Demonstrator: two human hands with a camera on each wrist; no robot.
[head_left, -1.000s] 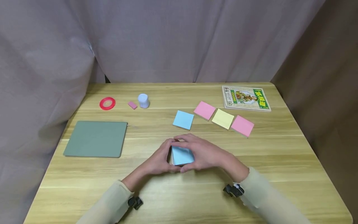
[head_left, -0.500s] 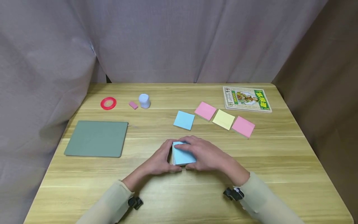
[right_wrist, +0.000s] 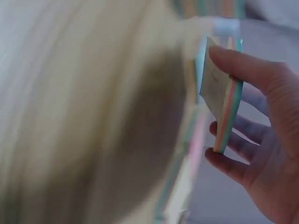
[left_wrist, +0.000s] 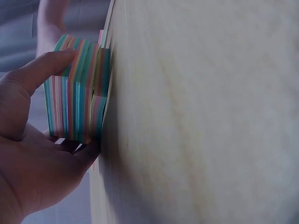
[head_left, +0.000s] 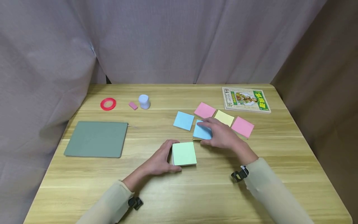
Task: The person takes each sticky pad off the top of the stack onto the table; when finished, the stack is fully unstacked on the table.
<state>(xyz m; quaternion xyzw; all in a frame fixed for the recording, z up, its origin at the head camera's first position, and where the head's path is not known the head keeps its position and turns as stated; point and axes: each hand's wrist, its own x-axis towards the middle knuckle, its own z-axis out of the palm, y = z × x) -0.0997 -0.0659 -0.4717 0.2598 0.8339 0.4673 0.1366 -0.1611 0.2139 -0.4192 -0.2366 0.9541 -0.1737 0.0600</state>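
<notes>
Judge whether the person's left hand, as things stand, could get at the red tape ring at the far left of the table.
Probably yes, but not freely: the left hand holds the sticky-note block and would have to let go. Only bare table and the flat grey mat lie between it and the red tape ring.

Both arms wear long, loose sleeves of pale cream-beige cloth, the left sleeve (head_left: 110, 203) and the right sleeve (head_left: 272, 194) each ending in a soft cuff at the wrist. A small black device is strapped under each wrist: the left mount (head_left: 135, 202) is dark and knobbly, the right mount (head_left: 238, 175) is black with a small pale part on top. Both hands are bare, with no rings or gloves.
</notes>
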